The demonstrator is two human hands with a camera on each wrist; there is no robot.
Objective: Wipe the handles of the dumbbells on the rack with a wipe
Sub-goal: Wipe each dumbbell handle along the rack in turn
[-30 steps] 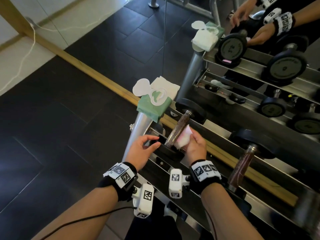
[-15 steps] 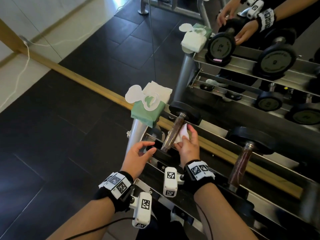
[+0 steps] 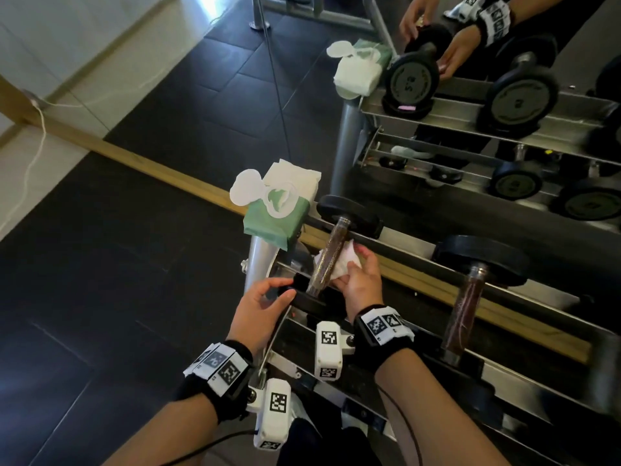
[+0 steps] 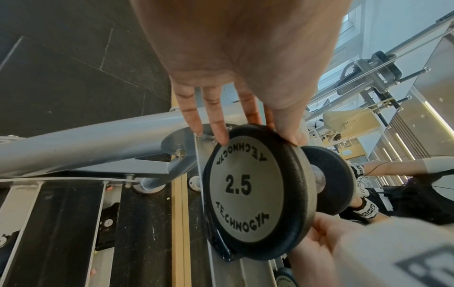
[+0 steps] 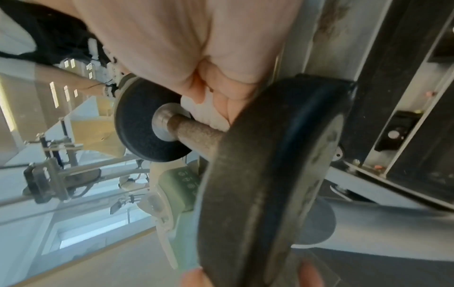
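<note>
Slid slightly farther up since a second ago, my right hand (image 3: 362, 284) pinches the white wipe (image 3: 343, 264) around the handle (image 3: 331, 252) of the 2.5 dumbbell (image 4: 255, 192); my left hand (image 3: 258, 307) grips its near plate (image 3: 307, 302) at the rack's (image 3: 411, 253) left end.

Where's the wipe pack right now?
Head view, centre: the green wipe pack sits atop the rack post, just left of the far plate of the 2.5 dumbbell.

Both forearms reach forward. The left grip (image 3: 262, 302) clasps the end of the dumbbell (image 4: 245, 190) between thumb and fingers; just right of it, the right grip (image 3: 361, 284) curls round a wipe (image 3: 346, 262).
</note>
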